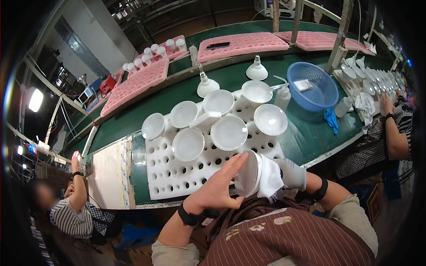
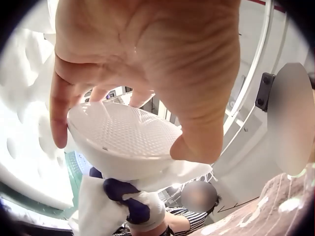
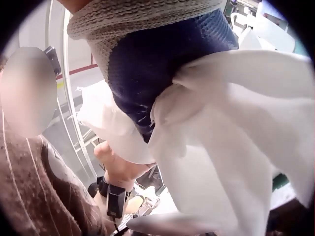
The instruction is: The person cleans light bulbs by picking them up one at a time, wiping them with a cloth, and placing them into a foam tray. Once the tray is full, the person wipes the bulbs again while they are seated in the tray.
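Bare left hand point(image 1: 217, 188) has its fingers and thumb spread wide, gripping a white reflector bulb's point(image 1: 249, 178) rim, just on the near side of the holey foam tray point(image 1: 160, 188). Gloved right hand point(image 1: 293, 174) bunches white cloth point(image 1: 270, 178) round its back; can't tell where every fingertip sits.

Long green workbench point(image 1: 310, 144), pale grey pillar point(image 1: 103, 33), glowing white lamp point(image 1: 35, 100), perhaps wooden post point(image 1: 343, 35)
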`<action>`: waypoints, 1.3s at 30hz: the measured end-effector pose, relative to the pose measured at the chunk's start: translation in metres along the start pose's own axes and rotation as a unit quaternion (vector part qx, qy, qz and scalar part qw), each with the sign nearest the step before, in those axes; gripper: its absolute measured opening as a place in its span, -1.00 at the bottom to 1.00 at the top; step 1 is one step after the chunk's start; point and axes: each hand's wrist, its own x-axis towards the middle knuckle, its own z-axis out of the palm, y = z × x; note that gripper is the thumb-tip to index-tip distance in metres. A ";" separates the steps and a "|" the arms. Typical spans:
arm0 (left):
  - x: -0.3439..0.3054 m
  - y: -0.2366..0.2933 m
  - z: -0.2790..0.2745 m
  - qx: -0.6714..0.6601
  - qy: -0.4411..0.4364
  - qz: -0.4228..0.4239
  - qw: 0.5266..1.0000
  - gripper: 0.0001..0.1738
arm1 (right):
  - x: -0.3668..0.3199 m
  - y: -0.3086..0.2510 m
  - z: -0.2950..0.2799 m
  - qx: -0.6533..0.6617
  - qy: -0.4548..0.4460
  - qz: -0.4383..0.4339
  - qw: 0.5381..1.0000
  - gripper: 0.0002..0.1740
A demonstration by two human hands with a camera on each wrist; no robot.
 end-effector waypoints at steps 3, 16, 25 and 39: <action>-0.001 0.005 0.004 0.004 0.025 0.016 1.000 0.18 | 0.001 0.011 0.002 0.039 0.000 -0.036 0.999 -0.31; 0.002 0.011 -0.003 -0.027 -0.012 -0.021 0.999 0.11 | 0.001 0.019 0.010 0.084 -0.049 -0.017 0.995 -0.31; 0.013 0.011 0.011 -0.194 0.074 -0.112 0.972 0.12 | -0.001 -0.026 0.004 -0.049 0.002 0.022 0.999 -0.28; 0.011 0.014 0.011 -0.152 0.061 -0.132 0.978 0.14 | 0.004 -0.001 0.006 0.034 -0.070 0.006 0.997 -0.36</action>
